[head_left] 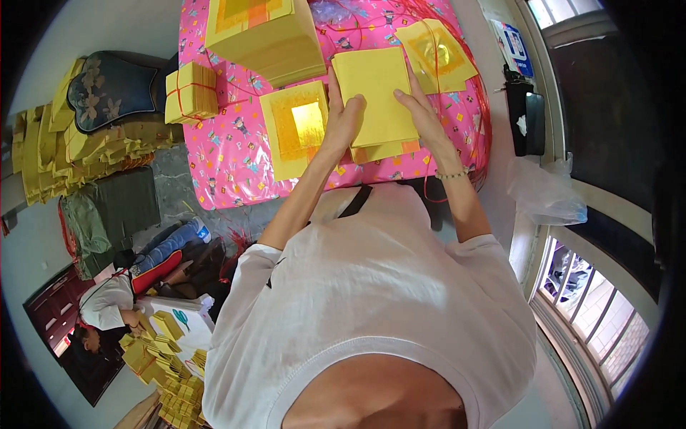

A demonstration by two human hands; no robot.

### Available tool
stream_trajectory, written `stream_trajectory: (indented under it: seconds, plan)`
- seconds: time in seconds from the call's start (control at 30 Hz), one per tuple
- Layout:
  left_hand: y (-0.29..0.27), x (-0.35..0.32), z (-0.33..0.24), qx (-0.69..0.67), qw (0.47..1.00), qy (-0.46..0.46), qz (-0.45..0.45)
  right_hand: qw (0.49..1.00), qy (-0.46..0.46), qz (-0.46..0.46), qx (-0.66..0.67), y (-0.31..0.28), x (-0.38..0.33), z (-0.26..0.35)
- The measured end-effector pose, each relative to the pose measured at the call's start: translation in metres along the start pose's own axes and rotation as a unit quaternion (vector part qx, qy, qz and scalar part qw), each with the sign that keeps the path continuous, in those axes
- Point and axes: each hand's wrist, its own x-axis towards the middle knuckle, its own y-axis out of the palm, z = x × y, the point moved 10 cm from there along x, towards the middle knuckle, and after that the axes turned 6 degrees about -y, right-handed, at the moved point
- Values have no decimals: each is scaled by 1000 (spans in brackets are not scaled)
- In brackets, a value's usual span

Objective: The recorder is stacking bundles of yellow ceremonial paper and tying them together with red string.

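Left hand [344, 118] and right hand [423, 114] both grip a yellow paper stack [375, 93] from either side above the pink worktop [229, 154], beside a gold-foil sheet [296, 129].

Bright daylight from window [593, 314] at right; gold foil sheet [307, 123] glares. Soft shadows, colours saturated. Strong fisheye bend w/ black vignette at rim; edges slightly blurred.

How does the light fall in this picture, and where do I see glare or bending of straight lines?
In the head view, daylight enters from the window at the right; the gold foil square on one sheet gleams brightly beside the left hand; the pink table cover is evenly lit; the window frame curves strongly near the rim, and the corners are black.
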Motion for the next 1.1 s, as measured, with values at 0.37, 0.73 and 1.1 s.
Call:
stream_trajectory:
  seconds: [0.37,0.73,1.1]
  plan:
    - [-31,18,56,-134,990,-36,-9,983,39,-28,176,-22,9,-59]
    - [-36,19,125,-61,991,-114,-24,990,14,-78,117,-19,0,-39]
    - [-20,31,74,-255,956,-146,-15,987,37,-14,154,-10,17,-39]
